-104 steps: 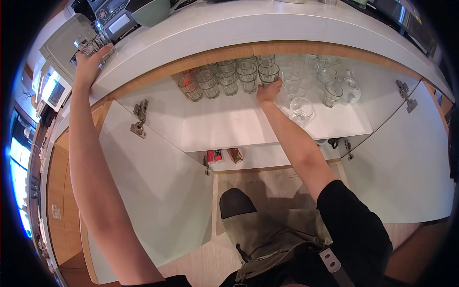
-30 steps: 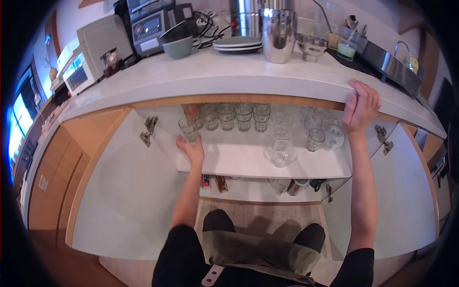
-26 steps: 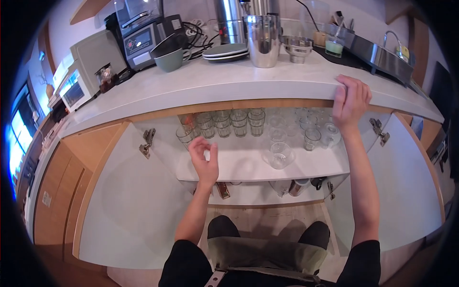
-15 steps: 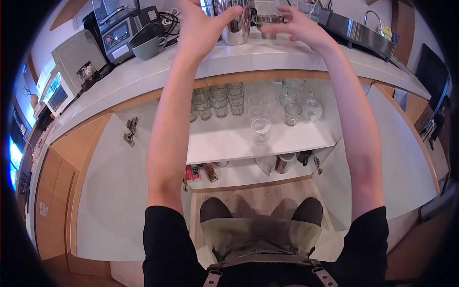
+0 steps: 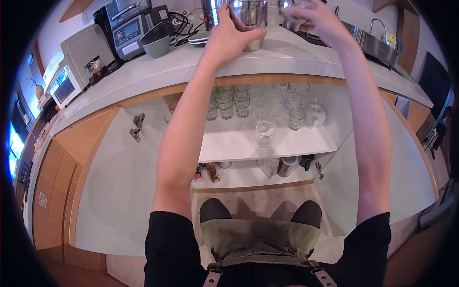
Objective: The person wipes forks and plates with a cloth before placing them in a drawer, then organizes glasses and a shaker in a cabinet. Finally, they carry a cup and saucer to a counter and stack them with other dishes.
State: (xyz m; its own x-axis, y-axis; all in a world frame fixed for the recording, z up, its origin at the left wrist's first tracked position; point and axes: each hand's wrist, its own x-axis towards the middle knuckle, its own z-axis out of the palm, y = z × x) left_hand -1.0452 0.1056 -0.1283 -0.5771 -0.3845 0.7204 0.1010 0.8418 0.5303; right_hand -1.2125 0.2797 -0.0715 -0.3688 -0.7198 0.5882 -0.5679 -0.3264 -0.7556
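Near the top of the view, my left hand (image 5: 233, 39) is wrapped round a shiny metal cup (image 5: 254, 16) on the counter. My right hand (image 5: 318, 19) is raised to the right of it, with its fingers on a small metal cup (image 5: 292, 20), partly cut off and blurred. Below the counter, a clear glass (image 5: 266, 136) stands at the front of the cabinet shelf (image 5: 229, 149). Another glass (image 5: 297, 119) and a white teapot (image 5: 316, 115) are behind it to the right. Several glasses (image 5: 225, 104) stand in rows at the left.
The white counter (image 5: 181, 64) curves across the view. On it are a grey-green bowl (image 5: 157, 47), an appliance with a display (image 5: 129, 34), cables and a glass jug (image 5: 95, 71). A metal sink (image 5: 373, 45) is at right. Cabinet doors (image 5: 119, 191) stand open on both sides.
My left hand has moved right and down with its fingers now round the metal cup. My right hand has shifted slightly right and up with the small metal cup. The view has shifted slightly.
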